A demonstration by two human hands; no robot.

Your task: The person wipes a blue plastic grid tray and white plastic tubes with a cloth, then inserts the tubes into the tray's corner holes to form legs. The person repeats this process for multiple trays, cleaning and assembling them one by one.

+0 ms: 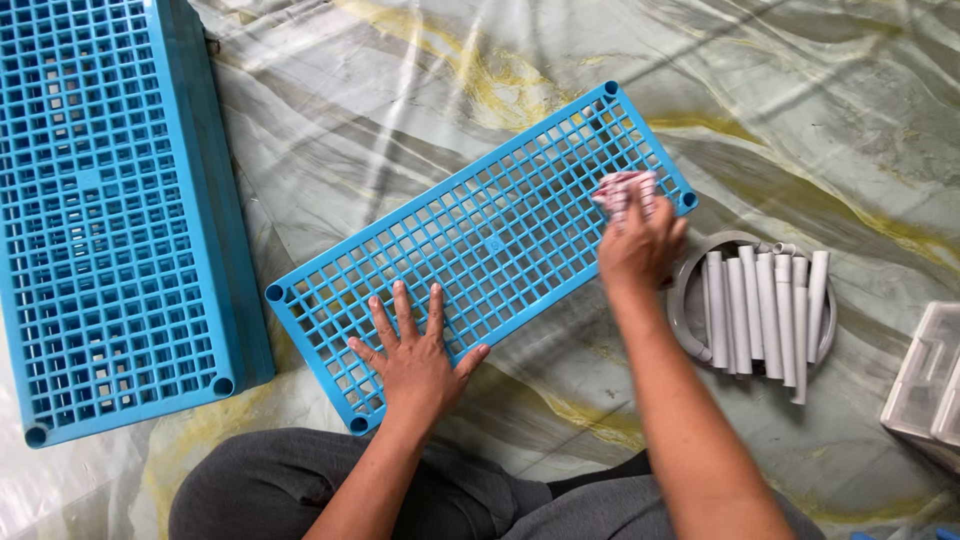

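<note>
A blue plastic grid shelf panel point(500, 240) lies slanted on the marbled floor in front of me. My left hand point(415, 355) rests flat on its near end, fingers spread, holding nothing. My right hand point(638, 240) is at the panel's far right end, closed on a crumpled pinkish-white cloth point(625, 190) that presses against the grid.
A stack of similar blue grid panels point(105, 210) lies at the left. Right of the panel, several white plastic tubes point(765, 310) lie bundled on a grey ring. A clear plastic box point(925, 385) sits at the right edge. My grey-trousered knees fill the bottom.
</note>
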